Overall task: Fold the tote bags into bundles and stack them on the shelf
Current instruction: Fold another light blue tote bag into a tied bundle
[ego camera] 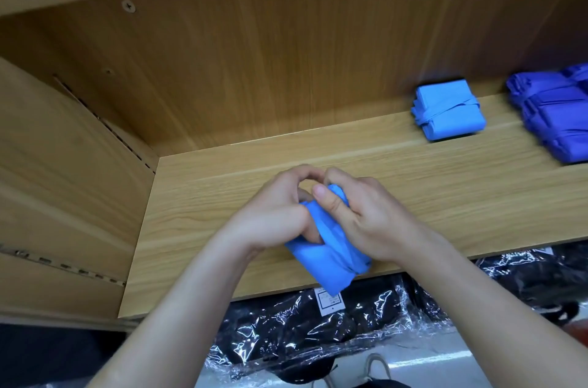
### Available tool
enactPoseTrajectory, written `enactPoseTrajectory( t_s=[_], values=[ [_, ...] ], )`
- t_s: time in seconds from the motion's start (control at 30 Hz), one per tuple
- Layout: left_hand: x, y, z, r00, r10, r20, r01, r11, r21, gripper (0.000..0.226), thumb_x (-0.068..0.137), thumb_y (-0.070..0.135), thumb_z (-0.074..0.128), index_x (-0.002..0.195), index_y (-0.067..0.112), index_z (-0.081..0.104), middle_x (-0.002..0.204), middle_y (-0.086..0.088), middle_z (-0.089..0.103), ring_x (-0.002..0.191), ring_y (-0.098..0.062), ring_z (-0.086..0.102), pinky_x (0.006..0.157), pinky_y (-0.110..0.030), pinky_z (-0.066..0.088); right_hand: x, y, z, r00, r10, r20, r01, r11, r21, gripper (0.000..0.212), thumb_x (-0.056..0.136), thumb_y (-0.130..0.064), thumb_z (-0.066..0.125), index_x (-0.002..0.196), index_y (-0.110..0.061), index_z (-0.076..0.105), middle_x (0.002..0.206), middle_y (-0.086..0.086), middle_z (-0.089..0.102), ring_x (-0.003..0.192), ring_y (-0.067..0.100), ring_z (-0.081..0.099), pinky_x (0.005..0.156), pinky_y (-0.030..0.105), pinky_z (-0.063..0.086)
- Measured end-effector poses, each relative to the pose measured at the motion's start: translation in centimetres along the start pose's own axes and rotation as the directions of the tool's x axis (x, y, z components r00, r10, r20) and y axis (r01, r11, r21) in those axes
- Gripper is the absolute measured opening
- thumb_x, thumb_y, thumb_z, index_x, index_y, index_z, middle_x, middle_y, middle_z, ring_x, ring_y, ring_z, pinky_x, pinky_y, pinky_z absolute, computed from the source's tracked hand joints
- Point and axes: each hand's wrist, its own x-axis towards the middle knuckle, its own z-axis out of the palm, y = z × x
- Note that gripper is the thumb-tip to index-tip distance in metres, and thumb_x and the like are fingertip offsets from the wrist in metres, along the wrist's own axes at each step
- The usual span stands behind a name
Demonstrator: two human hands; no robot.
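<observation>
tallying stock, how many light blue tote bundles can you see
2. One tied light blue bundle sits on the shelf, back right. The second light blue bundle is held by left hand and right hand at the front edge. More may hide off-frame right.

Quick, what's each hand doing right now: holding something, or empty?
Left hand: fingers curled, gripping the light blue tote bag.
Right hand: fingers curled, gripping the same bag from the other side.

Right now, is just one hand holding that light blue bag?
No, the left hand and the right hand both grip the light blue tote bag at the front edge of the shelf.
</observation>
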Motion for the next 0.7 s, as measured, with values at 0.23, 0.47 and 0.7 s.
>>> enactPoseTrajectory(
  t_s=[0.23,0.47,0.7],
  values=[
    [0.2,-0.9,0.2,0.973,0.196,0.125,-0.196,0.981,-0.012,0.085,0.064,0.007,0.082,0.135,0.032,0.041,0.12,0.002,0.061,0.111,-0.016,0.059,0.096,-0.043,0.05,1.3,-0.1,-0.9,0.99,0.14,-0.016,-0.14,0.989,-0.044,0.056,0.08,-0.078,0.032,0.074,-0.031,0.061,0.058,-0.007,0.057,0.056,0.009,0.049,0.057,0.032,0.041],
    [-0.2,-2.2,1.0,0.941,0.183,-0.285,-0.26,0.93,-0.261,0.071,0.074,-0.006,0.075,0.127,0.031,0.047,0.097,0.013,0.066,0.085,0.0,0.06,0.072,-0.015,0.049,-0.4,0.0,-2.9,0.896,0.435,0.089,-0.36,0.595,0.719,0.063,0.07,-0.052,0.067,0.127,-0.028,0.053,0.095,-0.01,0.073,0.089,0.005,0.067,0.082,0.027,0.05],
    [-0.3,-3.7,4.0,0.938,0.073,-0.338,-0.19,0.927,-0.325,0.072,0.07,0.008,0.085,0.12,0.027,0.037,0.109,0.017,0.056,0.094,0.007,0.057,0.076,-0.01,0.045,-2.4,-0.3,-0.6,0.837,0.513,-0.193,-0.262,0.683,0.682,0.059,0.074,-0.01,0.081,0.124,-0.03,0.056,0.092,0.015,0.071,0.081,0.016,0.066,0.08,0.035,0.053]
  ],
)
